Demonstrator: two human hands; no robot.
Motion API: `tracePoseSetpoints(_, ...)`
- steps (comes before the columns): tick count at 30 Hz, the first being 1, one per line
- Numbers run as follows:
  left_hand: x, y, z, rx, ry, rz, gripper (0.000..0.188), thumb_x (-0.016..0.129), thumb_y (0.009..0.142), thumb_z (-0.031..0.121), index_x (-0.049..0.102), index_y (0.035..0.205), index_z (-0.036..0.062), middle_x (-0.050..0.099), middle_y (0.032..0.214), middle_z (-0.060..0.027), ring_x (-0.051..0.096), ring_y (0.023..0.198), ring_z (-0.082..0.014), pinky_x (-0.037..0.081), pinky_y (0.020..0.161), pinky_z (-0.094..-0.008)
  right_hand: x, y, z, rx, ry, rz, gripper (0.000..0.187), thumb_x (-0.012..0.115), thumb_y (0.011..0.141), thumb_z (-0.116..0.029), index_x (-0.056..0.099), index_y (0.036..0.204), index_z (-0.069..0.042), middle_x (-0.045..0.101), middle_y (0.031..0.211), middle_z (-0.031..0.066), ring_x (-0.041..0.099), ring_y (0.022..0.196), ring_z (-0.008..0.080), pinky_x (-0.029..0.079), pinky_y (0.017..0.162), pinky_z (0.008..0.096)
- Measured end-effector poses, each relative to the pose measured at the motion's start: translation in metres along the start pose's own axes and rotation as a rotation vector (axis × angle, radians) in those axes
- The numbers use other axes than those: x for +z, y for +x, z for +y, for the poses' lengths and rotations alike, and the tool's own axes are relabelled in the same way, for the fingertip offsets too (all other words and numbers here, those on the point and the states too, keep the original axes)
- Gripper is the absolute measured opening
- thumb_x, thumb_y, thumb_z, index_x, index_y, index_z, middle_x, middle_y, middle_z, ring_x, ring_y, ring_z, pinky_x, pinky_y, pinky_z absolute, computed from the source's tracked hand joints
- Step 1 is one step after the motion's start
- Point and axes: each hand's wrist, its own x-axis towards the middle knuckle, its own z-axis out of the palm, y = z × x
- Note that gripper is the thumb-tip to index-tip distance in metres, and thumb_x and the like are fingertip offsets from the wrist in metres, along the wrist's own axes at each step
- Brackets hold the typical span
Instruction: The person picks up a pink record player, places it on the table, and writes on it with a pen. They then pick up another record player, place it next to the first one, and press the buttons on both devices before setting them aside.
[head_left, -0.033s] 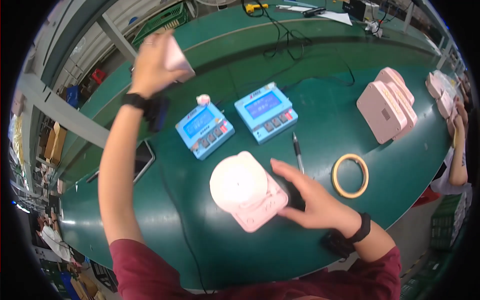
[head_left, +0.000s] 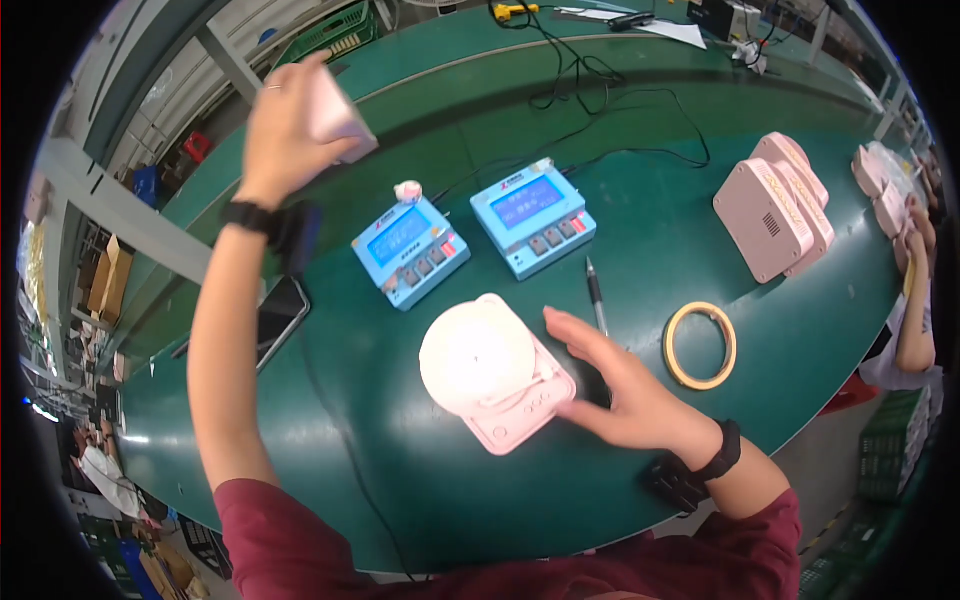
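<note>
Right hand (head_left: 625, 395) is lying open, fingers spread, palm down, resting against the right edge of the pink device (head_left: 495, 380); touching it, not gripping. Device is sitting on the green table (head_left: 420, 500), centre, just in front of the person, with a round white dome on top and a pink button edge facing the lower right. Its long axis is running upper left to lower right, button end pointing toward the right hand. Device is lying directly left of that hand, so the right hand is far nearer.

Left hand (head_left: 290, 125) is raised high at upper left, well apart from the device, fingers closed around a small pink piece (head_left: 335, 115).

Nearby: 2 blue meter boxes (head_left: 410, 255) beyond the device, a pen (head_left: 596, 295) and a tape ring (head_left: 700, 345) to its right.
</note>
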Motion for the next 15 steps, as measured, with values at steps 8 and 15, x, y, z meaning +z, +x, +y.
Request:
tracePoseSetpoints(8, -0.171, -0.081, 0.075, -0.464, -0.455, -0.427, 0.07, 0.083, 0.058, 0.038, 0.061, 0.109, -0.0053, 0.067, 0.093, -0.0189, 0.068, 0.086, -0.0295, 0.052, 0.08, -0.0359, 0.028, 0.013, 0.001, 0.12, 0.458, 0.065, 0.061, 0.049, 0.092, 0.004, 0.029, 0.149, -0.002, 0.034, 0.153, 0.0118, 0.028, 0.145, 0.023, 0.022, 0.117, 0.0334)
tracePoseSetpoints(15, -0.147, -0.129, 0.117, -0.871, -0.41, -0.712, 0.051, 0.07, 0.076, 0.042, 0.066, 0.091, -0.0058, 0.064, 0.074, -0.0197, 0.067, 0.072, -0.0303, 0.052, 0.071, -0.0343, 0.032, 0.011, 0.006, 0.101, 0.467, 0.044, 0.06, 0.049, 0.09, 0.002, 0.034, 0.147, -0.002, 0.037, 0.151, 0.0106, 0.031, 0.142, 0.0195, 0.023, 0.115, 0.0312)
